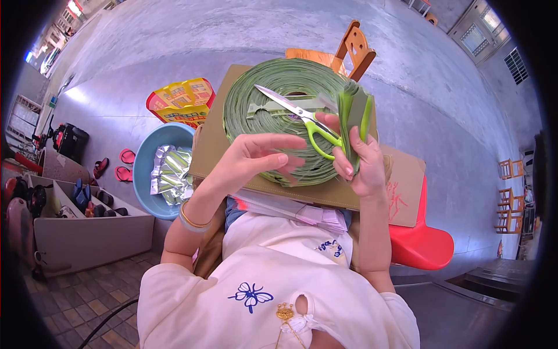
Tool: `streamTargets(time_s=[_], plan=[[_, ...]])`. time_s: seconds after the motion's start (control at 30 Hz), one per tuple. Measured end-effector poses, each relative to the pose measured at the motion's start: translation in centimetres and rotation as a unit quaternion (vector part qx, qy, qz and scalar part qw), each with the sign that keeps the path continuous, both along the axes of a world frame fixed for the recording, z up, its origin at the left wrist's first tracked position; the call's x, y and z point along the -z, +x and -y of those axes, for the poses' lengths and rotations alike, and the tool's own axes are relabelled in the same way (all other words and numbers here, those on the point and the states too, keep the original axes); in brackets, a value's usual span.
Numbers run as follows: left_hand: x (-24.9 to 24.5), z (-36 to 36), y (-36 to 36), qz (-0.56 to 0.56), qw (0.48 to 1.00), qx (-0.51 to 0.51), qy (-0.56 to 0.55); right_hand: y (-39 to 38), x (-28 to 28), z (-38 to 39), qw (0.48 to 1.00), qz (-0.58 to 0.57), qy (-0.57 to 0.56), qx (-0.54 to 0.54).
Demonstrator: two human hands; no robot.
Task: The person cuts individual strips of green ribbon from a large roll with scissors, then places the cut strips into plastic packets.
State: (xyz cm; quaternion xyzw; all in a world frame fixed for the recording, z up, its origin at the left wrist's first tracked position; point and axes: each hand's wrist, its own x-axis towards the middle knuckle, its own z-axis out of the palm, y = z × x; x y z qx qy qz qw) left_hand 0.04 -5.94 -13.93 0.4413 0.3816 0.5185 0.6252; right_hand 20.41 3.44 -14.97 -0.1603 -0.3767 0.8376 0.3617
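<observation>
You wear a white, short-sleeved cloth top (pixel 203 302), marked with a dark-blue outlined butterfly (pixel 251 296) and a smaller dark-blue floral motif (pixel 331 248). Near your neckline sit a rounded keyhole opening (pixel 301 303), a white knotted cord fastening (pixel 302 322) and a gold crown-shaped pendant (pixel 285 312). Your left forearm (pixel 200 202) carries a slim gold bangle (pixel 186 217) and a thicker whitish bangle (pixel 194 228); blue fabric (pixel 232 212) shows at your lap; both hands (pixel 367 166) are bare

cam: single, head-worn | aim: forward, steeply down past own shirt (pixel 215 273) | near: left hand (pixel 256 160), right hand (pixel 367 166), green coil (pixel 244 104), mid-frame | far: floor (pixel 244 35) toward top | wide, round dark border
</observation>
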Motion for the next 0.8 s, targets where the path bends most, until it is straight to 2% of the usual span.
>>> streamTargets(time_s=[0.07,0.17,0.3,0.37,0.47,0.53,0.67,0.8], plan=[[0.9,-0.1,-0.1,0.033,0.999,0.022,0.017,0.1,0.1,-0.1,1.0,0.01,0.011,0.003],[0.1,-0.3,0.7,0.034,0.997,-0.04,0.05,-0.2,0.3,0.2,0.994,0.084,0.047,0.046],[-0.2,-0.5,0.7,-0.073,0.984,-0.152,0.063,-1.2,0.4,1.3,0.979,0.158,0.064,0.109],[0.6,-0.8,0.7,-0.081,0.97,-0.201,0.108,-1.1,0.3,1.8,0.99,0.134,0.014,0.037],[0.8,-0.8,0.6,-0.018,0.969,-0.23,0.086,-1.6,-0.1,2.8,0.986,0.135,-0.064,-0.075],[0.9,-1.1,0.7,-0.107,0.944,-0.297,0.092,-1.9,-0.1,3.3,0.97,0.155,-0.089,-0.162],[2.9,-1.8,-0.1,-0.262,0.876,-0.366,0.174,-2.8,0.5,4.2,0.955,0.209,-0.062,-0.203],[2.9,-2.3,0.5,-0.177,0.898,-0.353,0.195,-3.0,0.7,4.4,0.944,0.272,0.009,-0.188]])
